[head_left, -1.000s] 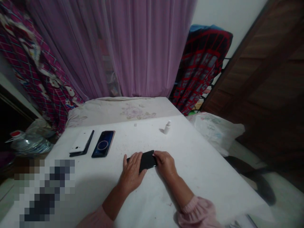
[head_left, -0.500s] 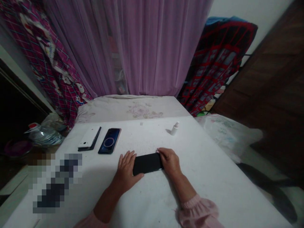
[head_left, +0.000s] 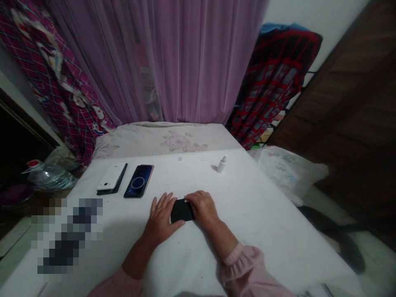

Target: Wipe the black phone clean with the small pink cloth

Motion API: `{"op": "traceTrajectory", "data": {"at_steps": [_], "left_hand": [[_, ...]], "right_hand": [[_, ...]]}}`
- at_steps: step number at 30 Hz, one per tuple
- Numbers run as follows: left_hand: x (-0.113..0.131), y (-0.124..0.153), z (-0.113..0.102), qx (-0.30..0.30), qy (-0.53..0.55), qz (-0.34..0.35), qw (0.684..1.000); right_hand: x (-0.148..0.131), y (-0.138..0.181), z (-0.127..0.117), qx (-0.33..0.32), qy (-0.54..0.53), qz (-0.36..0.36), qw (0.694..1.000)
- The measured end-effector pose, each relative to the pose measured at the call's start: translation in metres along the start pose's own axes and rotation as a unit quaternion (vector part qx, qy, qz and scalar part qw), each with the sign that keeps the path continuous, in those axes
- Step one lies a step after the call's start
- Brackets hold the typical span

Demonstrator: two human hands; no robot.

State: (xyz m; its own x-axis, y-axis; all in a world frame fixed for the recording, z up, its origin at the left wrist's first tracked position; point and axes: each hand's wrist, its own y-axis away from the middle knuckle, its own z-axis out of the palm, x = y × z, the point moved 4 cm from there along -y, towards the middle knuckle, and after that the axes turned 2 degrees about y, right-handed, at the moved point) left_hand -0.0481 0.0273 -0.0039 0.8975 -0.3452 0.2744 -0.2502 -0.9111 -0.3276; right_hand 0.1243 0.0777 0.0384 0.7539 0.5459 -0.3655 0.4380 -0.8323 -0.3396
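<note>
A black phone (head_left: 181, 211) lies flat on the white table (head_left: 262, 214) in front of me, mostly covered by my hands. My left hand (head_left: 161, 218) rests at its left end, fingers stretched out flat on the table and thumb touching the phone. My right hand (head_left: 202, 208) lies over the phone's right part with its fingers curled down onto it. Only a short dark stretch of the phone shows between the two hands.
A white phone (head_left: 110, 177) on a dark case and a dark phone (head_left: 138, 186) showing a ring on its screen lie at the left. A small white bottle (head_left: 221, 164) stands further back. A blurred patch covers the near left. Bed, curtain and plastic bag surround the table.
My right hand has slid left over the black phone, covering most of it. My left hand stays at the phone's left end. The camera view shifted slightly.
</note>
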Motion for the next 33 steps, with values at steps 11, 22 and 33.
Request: {"op": "traceTrajectory", "data": {"at_steps": [11,22,33], "left_hand": [[0.006,-0.010,0.006,-0.014,0.014,0.020,1.000],[0.012,-0.013,0.001,-0.011,0.012,0.017,1.000],[0.015,-0.015,-0.003,-0.011,0.018,0.017,1.000]], "right_hand": [[0.021,0.005,-0.013,-0.007,0.028,0.067,0.997],[0.023,0.005,-0.015,-0.025,0.037,0.044,0.998],[0.060,0.030,-0.026,0.073,0.020,0.108,0.991]]}}
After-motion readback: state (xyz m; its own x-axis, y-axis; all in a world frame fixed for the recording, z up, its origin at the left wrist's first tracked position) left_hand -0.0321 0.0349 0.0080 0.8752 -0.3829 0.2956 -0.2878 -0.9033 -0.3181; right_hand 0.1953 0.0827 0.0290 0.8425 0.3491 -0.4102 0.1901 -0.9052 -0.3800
